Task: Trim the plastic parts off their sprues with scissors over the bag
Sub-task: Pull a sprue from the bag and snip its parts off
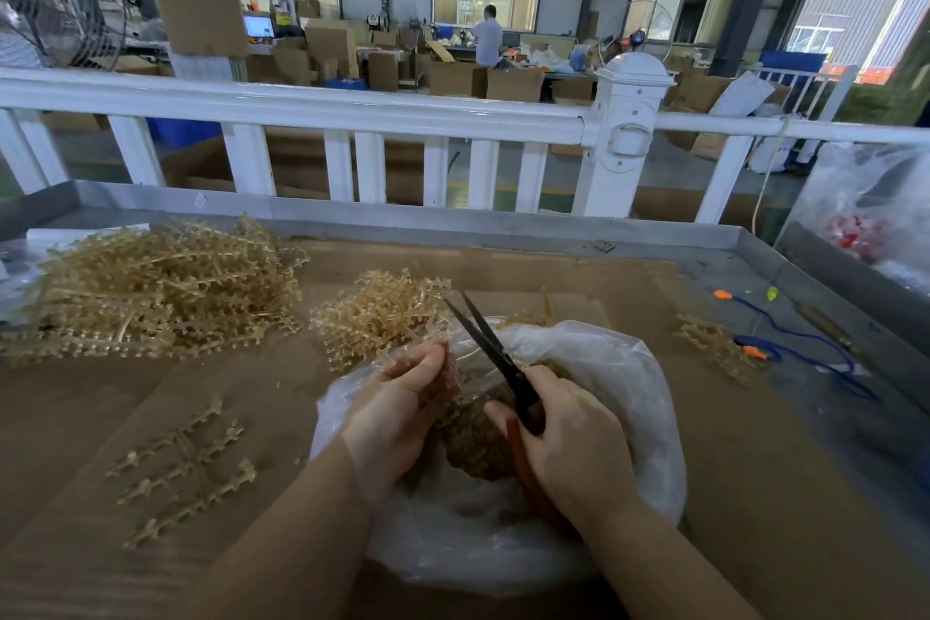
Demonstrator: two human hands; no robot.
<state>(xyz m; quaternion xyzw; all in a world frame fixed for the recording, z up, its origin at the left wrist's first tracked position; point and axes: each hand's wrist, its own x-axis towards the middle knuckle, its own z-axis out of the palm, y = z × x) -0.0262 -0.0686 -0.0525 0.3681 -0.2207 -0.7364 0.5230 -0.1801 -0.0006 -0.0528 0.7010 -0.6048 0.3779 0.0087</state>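
Observation:
A clear plastic bag point(639, 393) lies open on the cardboard-covered table, holding a mound of trimmed tan parts point(473, 443). Above it my left hand point(402, 413) grips a tan sprue piece point(453, 368), mostly hidden by the fingers. My right hand point(568, 448) grips the scissors point(495, 350) by their red handles; the dark blades are parted and point up and away, just right of the sprue.
A large heap of tan sprues point(156, 287) sits at the left, a smaller heap point(377, 312) beyond the bag. A loose sprue point(186, 463) lies at the near left, another point(714, 342) at the right by a blue cord point(805, 342). A white railing point(352, 111) stands behind.

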